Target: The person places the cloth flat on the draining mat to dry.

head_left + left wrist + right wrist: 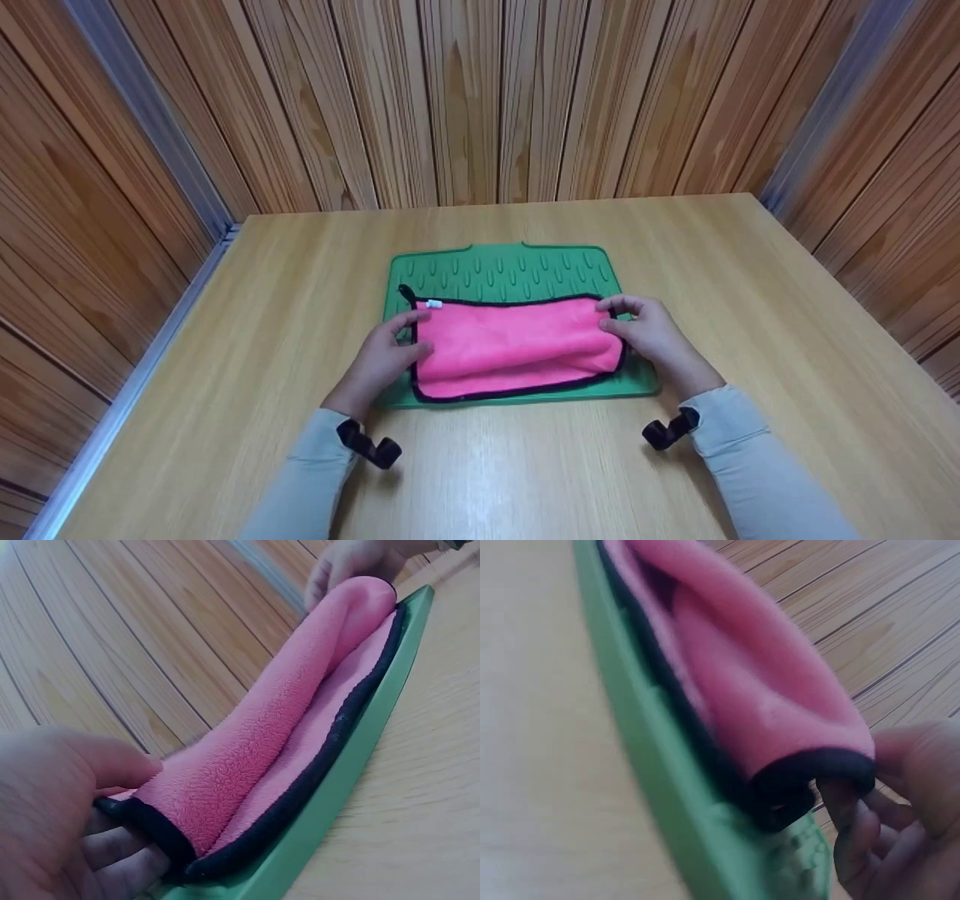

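Note:
A pink cloth [517, 341] with black edging lies across the green ridged mat [502, 270], its near part raised in a soft fold. My left hand [382, 360] pinches its left edge, thumb on top and fingers beneath the black border, as the left wrist view shows. At the opposite end my right hand [652, 334] grips the right edge, with fingers tucked under the border [817, 765] in the right wrist view. A small white tag [434, 304] and a black loop [406, 292] sit at the cloth's far left corner.
The mat lies on a light wooden table [300, 300]. Wood-plank walls [465, 97] close off the back and both sides. Each wrist wears a black camera mount [371, 444] below a pale sleeve [307, 472].

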Demonstrator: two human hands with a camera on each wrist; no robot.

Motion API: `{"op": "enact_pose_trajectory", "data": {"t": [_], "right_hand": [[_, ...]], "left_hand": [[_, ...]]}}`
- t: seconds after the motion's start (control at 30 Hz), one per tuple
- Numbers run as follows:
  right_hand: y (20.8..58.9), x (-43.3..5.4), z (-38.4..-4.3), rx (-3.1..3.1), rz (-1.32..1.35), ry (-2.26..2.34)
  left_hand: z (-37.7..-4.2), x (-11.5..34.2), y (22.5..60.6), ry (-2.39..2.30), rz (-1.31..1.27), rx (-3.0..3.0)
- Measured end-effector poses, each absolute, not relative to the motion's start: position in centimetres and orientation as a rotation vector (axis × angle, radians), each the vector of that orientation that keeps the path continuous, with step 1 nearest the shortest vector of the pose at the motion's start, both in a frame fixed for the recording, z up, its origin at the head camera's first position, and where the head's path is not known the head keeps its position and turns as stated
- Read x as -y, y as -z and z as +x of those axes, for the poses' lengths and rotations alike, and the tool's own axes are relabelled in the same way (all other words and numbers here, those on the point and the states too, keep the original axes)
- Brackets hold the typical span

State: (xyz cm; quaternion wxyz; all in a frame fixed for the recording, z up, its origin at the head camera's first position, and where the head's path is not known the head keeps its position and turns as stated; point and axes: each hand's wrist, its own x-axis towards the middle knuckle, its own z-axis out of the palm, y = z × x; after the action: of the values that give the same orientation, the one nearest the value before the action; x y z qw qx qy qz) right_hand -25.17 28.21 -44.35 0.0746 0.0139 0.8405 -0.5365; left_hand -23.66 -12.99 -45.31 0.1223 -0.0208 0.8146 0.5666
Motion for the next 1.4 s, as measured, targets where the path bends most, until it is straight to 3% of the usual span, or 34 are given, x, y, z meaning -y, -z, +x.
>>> {"op": "enact_pose_trajectory", "data": {"t": [0.17, 0.47, 0.7, 1.4], "right_hand": [[44.8, -28.1, -25.2, -2.57, -0.001, 1.484], [43.4, -27.2, -26.3, -2.599, 0.062, 1.656], [42.5, -26.8, -29.0, -2.441, 0.144, 1.74], [42.5, -26.1, -34.8, -2.631, -0.095, 1.634]], "left_hand": [[-23.7, 13.1, 45.0, -1.631, -0.057, -2.377], [-24.4, 13.3, 43.2, -1.659, -0.083, -2.369], [-26.7, 12.9, 42.3, -1.621, -0.051, -2.417], [-32.5, 12.2, 42.4, -1.678, 0.09, -2.541]]}}
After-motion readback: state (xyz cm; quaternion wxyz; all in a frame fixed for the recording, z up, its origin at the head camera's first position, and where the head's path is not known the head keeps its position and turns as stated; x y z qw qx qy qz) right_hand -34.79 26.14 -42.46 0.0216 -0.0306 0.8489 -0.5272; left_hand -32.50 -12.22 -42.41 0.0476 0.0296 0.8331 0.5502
